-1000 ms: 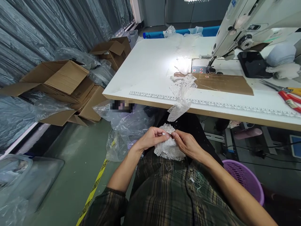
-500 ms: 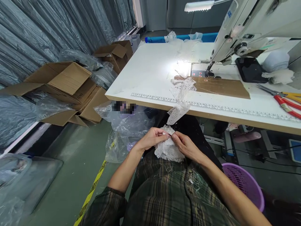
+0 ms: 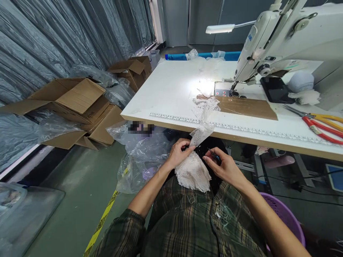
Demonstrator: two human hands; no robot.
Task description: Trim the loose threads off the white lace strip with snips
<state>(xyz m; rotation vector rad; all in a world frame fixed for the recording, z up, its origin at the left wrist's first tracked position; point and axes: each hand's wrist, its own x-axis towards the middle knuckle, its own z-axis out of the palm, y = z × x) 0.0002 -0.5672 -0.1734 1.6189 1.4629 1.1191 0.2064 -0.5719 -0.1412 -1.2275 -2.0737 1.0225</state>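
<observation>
My left hand (image 3: pixel 182 154) pinches a white lace strip (image 3: pixel 201 134) where it hangs down over the table's front edge. Below those fingers a bunch of gathered white lace (image 3: pixel 193 171) rests on my lap. To its right, apart from the lace, my right hand (image 3: pixel 223 165) is closed round a small dark tool (image 3: pixel 214 155) that looks like thread snips; the fingers cover much of it. The strip runs up onto the white table (image 3: pixel 166 92), toward the sewing machine (image 3: pixel 248 53).
A brown board (image 3: pixel 249 107) lies before the needle, with red and yellow-handled pliers (image 3: pixel 318 125) and a black phone-like slab (image 3: pixel 276 89) at right. Cardboard boxes (image 3: pixel 80 96) and plastic bags (image 3: pixel 144 150) stand left. A purple basket (image 3: pixel 286 217) is on the floor.
My hands were together at the lace. Now the right has drawn away to the right with the dark tool showing, and the left has shifted up to the hanging strip. The view has tilted slightly upward.
</observation>
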